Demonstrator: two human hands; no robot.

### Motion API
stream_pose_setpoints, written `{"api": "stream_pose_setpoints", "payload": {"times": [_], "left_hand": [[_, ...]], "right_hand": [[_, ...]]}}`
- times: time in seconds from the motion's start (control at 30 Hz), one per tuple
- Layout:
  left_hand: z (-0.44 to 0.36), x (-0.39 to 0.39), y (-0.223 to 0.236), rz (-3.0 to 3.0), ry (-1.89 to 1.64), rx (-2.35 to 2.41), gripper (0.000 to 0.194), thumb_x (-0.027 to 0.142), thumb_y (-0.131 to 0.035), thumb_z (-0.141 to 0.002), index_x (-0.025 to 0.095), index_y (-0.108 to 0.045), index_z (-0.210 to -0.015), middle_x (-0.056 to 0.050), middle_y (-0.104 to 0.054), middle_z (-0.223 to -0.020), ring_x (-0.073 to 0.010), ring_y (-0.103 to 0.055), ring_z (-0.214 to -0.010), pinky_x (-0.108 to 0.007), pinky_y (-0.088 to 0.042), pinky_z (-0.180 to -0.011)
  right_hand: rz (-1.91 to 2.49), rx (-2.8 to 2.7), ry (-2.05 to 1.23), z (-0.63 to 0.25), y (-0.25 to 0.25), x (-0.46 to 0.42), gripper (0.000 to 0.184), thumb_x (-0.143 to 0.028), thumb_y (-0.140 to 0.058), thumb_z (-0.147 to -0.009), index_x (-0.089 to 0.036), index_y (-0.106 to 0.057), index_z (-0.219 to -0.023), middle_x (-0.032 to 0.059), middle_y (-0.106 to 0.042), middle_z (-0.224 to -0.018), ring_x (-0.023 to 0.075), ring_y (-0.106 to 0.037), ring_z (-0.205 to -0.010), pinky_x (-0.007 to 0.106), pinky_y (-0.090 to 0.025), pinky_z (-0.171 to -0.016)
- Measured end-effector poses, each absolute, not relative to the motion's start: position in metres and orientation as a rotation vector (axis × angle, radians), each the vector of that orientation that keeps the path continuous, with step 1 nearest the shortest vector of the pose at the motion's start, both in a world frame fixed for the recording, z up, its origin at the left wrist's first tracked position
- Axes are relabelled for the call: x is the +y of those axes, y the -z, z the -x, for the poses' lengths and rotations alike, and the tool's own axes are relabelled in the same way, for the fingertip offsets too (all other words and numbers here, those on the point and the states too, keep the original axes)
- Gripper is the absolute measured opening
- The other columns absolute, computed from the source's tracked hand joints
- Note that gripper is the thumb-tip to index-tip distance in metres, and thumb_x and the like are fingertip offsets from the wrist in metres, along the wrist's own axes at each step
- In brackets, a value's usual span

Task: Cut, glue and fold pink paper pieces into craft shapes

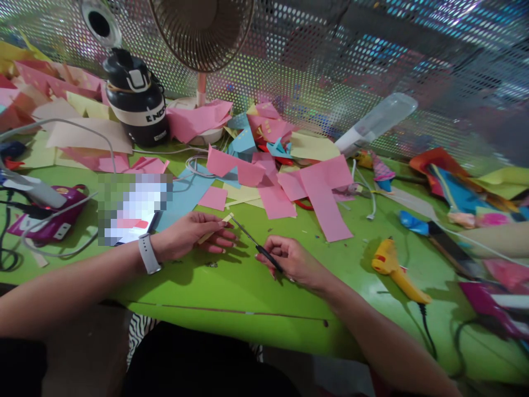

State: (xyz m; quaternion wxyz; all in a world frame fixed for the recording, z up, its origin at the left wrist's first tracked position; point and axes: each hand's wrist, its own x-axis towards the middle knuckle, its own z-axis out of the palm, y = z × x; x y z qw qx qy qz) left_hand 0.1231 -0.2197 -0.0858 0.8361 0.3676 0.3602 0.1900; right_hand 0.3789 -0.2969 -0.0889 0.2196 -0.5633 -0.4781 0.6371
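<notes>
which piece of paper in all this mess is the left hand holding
The narrow pale yellow strip, its tip near the scissors. It alone is in the left hand; the pink sheets lie on the green table.

Bounded at the rear by a perforated screen (330, 66), fine-holed and mottled with pale and coloured light, with dark blurred forms beyond. Furnished in front with a glossy bright-green table (351, 270), seamed along its near edge. Underlain by a dim greyish floor (85, 353), and lit most strongly at upper right, through the screen.
</notes>
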Motion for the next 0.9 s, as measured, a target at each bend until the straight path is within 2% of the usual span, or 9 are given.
{"api": "stream_pose_setpoints", "payload": {"times": [0.23, 0.47, 0.67, 0.9], "left_hand": [[-0.1193, -0.2185, 0.0895, -0.755, -0.371, 0.713, 0.019, 0.028, -0.071, -0.090, 0.012, -0.075, -0.098, -0.015, -0.078, -0.101, -0.0158, -0.074, -0.082, -0.023, -0.059, -0.070], [-0.1201, -0.2192, 0.0900, -0.760, -0.378, 0.723, 0.021, 0.028, -0.070, -0.090, 0.010, -0.075, -0.101, -0.016, -0.078, -0.104, -0.0173, -0.075, -0.084, -0.024, -0.060, -0.072], [-0.1204, -0.2192, 0.0883, -0.748, -0.367, 0.740, 0.020, 0.026, -0.069, -0.092, 0.010, -0.074, -0.102, -0.016, -0.078, -0.101, -0.0166, -0.075, -0.083, -0.023, -0.060, -0.070], [-0.1245, -0.2201, 0.0854, -0.733, -0.437, 0.762, 0.016, 0.025, -0.068, -0.093, 0.013, -0.073, -0.101, -0.013, -0.077, -0.106, -0.0155, -0.075, -0.086, -0.027, -0.060, -0.077]], "right_hand": [[1.616, -1.284, -1.802, -0.3742, 0.0838, -0.2959, 0.053, -0.060, -0.084, -0.064, -0.019, -0.052, -0.072, -0.0057, -0.056, -0.052, 0.0059, -0.045, -0.040, 0.020, -0.029, -0.037], [1.604, -1.269, -1.808, -0.3738, 0.0853, -0.2961, 0.053, -0.059, -0.085, -0.062, -0.019, -0.052, -0.071, -0.0058, -0.056, -0.052, 0.0067, -0.050, -0.043, 0.018, -0.030, -0.038], [1.626, -1.262, -1.804, -0.3735, 0.0851, -0.2955, 0.054, -0.060, -0.085, -0.062, -0.018, -0.052, -0.071, -0.0055, -0.056, -0.050, 0.0055, -0.045, -0.038, 0.018, -0.025, -0.035], [1.454, -1.226, -1.882, -0.3808, 0.0883, -0.2951, 0.051, -0.064, -0.073, -0.076, -0.018, -0.052, -0.083, -0.0045, -0.063, -0.057, 0.0009, -0.028, -0.031, 0.018, -0.017, -0.031]]}}
